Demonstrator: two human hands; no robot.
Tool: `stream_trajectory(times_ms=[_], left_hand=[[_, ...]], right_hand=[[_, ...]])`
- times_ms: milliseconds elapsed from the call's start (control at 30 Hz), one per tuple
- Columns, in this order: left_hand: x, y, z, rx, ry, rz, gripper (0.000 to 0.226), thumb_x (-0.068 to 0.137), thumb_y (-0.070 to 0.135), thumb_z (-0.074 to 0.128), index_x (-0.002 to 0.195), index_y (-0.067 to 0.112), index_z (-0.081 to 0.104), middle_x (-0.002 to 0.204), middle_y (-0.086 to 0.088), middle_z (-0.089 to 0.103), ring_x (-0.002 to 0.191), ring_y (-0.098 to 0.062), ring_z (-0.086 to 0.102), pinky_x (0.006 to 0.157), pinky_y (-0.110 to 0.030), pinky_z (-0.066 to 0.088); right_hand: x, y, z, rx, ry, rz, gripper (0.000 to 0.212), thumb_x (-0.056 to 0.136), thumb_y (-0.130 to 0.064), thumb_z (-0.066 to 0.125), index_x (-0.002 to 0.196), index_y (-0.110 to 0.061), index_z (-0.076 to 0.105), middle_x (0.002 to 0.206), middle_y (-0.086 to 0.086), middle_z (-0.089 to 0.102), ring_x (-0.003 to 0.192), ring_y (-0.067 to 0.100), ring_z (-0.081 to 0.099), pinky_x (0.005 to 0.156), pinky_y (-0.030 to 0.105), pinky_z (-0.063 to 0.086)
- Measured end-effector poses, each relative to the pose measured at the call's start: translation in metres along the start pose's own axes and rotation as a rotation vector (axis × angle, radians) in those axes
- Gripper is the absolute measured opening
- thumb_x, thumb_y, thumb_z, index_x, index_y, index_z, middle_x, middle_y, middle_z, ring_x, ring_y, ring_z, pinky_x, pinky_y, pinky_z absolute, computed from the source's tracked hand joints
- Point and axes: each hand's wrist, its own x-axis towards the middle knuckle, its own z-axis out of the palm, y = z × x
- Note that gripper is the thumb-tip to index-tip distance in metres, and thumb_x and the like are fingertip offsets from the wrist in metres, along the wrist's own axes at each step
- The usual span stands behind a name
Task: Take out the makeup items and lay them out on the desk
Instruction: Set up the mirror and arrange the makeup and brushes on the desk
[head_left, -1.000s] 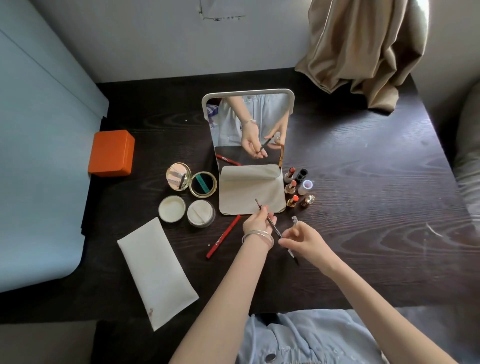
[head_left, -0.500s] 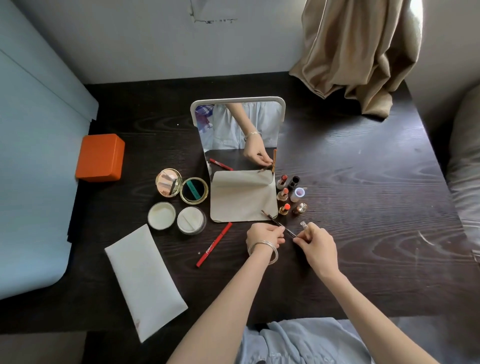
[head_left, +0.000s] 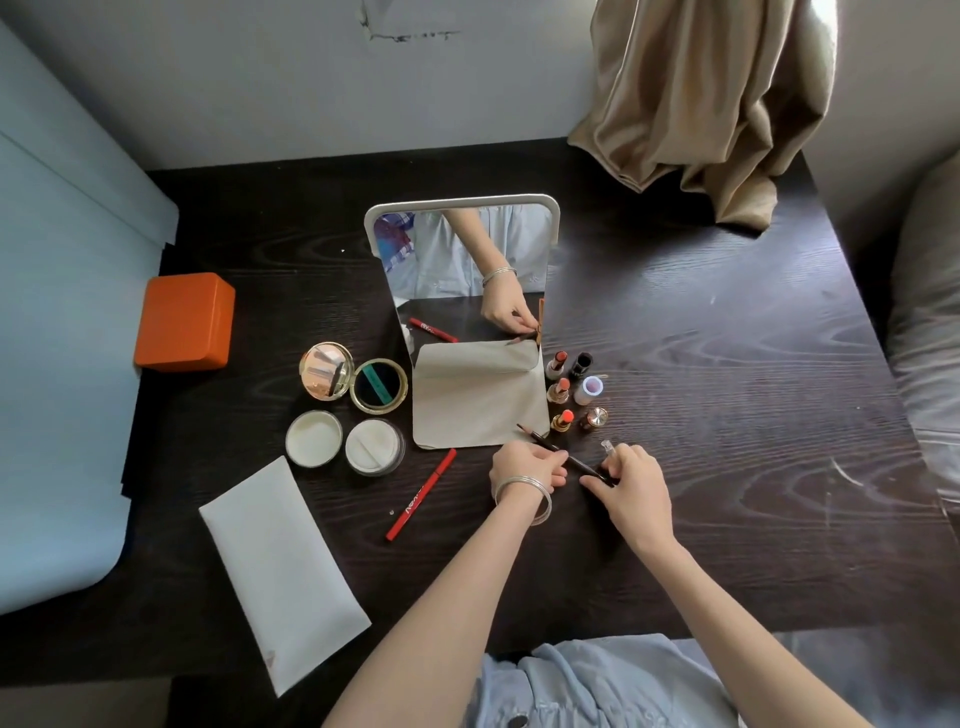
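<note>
My left hand, with silver bangles on the wrist, and my right hand both hold a thin dark makeup pencil low over the dark desk. The pencil's tip points up-left toward the mirror's beige base. A small clear cap sticks up from my right hand's fingers. A red pencil lies left of my hands. Several open lipsticks and small bottles stand right of the mirror. An open gold compact and two white round jars sit at the left.
A standing mirror with a beige base is at the desk's middle. A white pouch lies at the front left. An orange box sits at the left edge. A tan curtain hangs at the back right.
Both hands have come lower and closer together, bringing the dark pencil down near the desk. My right hand has closed in on the pencil's rear end.
</note>
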Motion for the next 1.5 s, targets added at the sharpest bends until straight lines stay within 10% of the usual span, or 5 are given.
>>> stream_trajectory(times_ms=[267,600,800,1133,1500], left_hand=[[-0.017,-0.004,-0.016,0.019,-0.140,0.185,0.016,0.085,0.034,0.064,0.087,0.022,0.075,0.082,0.002,0.073,0.080,-0.009,0.069,0.087,-0.031,0.055],[-0.042,-0.004,-0.035,-0.151,-0.118,0.460,0.018,0.077,0.013,0.074,0.094,0.016,0.074,0.089,0.004,0.072,0.088,-0.009,0.067,0.077,-0.024,0.057],[-0.044,-0.004,-0.036,-0.131,-0.090,0.510,0.016,0.077,0.015,0.075,0.092,0.018,0.074,0.095,0.001,0.072,0.093,-0.011,0.067,0.082,-0.022,0.054],[-0.049,0.000,-0.033,-0.503,-0.229,0.201,0.010,0.087,0.006,0.062,0.094,0.012,0.062,0.090,-0.010,0.071,0.084,-0.017,0.070,0.074,-0.025,0.058],[-0.051,0.005,-0.033,-0.615,-0.460,0.033,0.015,0.094,0.016,0.052,0.102,0.012,0.064,0.108,-0.012,0.069,0.097,-0.018,0.066,0.086,-0.027,0.053]], right_hand=[[-0.011,-0.020,-0.014,0.346,-0.201,-0.027,0.034,0.088,-0.016,0.063,0.066,-0.016,0.037,0.064,-0.004,0.044,0.063,0.012,0.039,0.056,0.018,0.034],[-0.019,-0.041,-0.028,0.608,-0.624,-0.122,0.046,0.083,-0.010,0.051,0.128,-0.020,0.052,0.120,-0.004,0.063,0.110,0.008,0.059,0.091,0.020,0.047],[-0.021,-0.029,-0.027,0.474,-0.352,-0.157,0.014,0.092,-0.020,0.058,0.103,-0.022,0.067,0.096,-0.002,0.069,0.090,0.011,0.064,0.080,0.022,0.049],[-0.031,-0.029,-0.035,0.857,-0.168,-0.071,0.015,0.084,-0.010,0.068,0.094,-0.020,0.073,0.089,0.001,0.075,0.082,0.011,0.070,0.076,0.023,0.054],[-0.022,-0.031,-0.030,0.618,-0.038,-0.134,0.014,0.079,-0.020,0.074,0.093,-0.021,0.072,0.087,-0.003,0.071,0.082,0.015,0.064,0.076,0.026,0.053]])
